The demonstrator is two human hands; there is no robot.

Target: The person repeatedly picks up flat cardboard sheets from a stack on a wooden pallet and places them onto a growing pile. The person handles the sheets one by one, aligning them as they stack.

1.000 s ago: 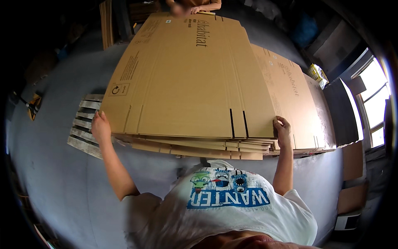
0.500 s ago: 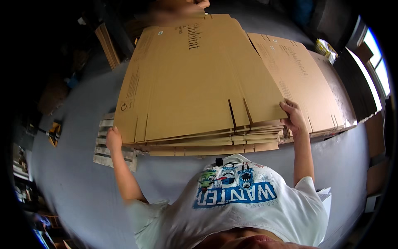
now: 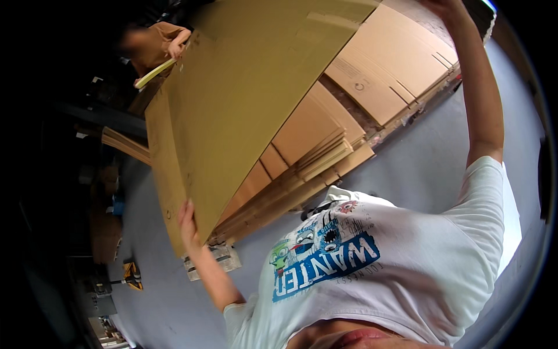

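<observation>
A large flattened cardboard box (image 3: 232, 99) is tilted up, its right side raised well above the stack. Its lower corner is gripped by my left hand (image 3: 188, 224), with the fingers lying against the cardboard. At the top edge of the view, my right hand (image 3: 443, 7) is lifted high beside the raised side; its fingers are cut off by the frame. Under the lifted box lies a stack of flattened cardboard boxes (image 3: 308, 131), partly covered by it.
Another stack of flattened boxes (image 3: 395, 55) lies to the right. A person in a brown top (image 3: 160, 43) is at the far left, holding a pale strip-like edge (image 3: 156, 72). A pallet (image 3: 215, 263) pokes out near my left arm. A yellow-black object (image 3: 132, 275) stands on the floor.
My right hand has risen up and away, and the top flattened box has swung from lying on the stack to steeply tilted. My left hand keeps its corner. The other person shows more fully.
</observation>
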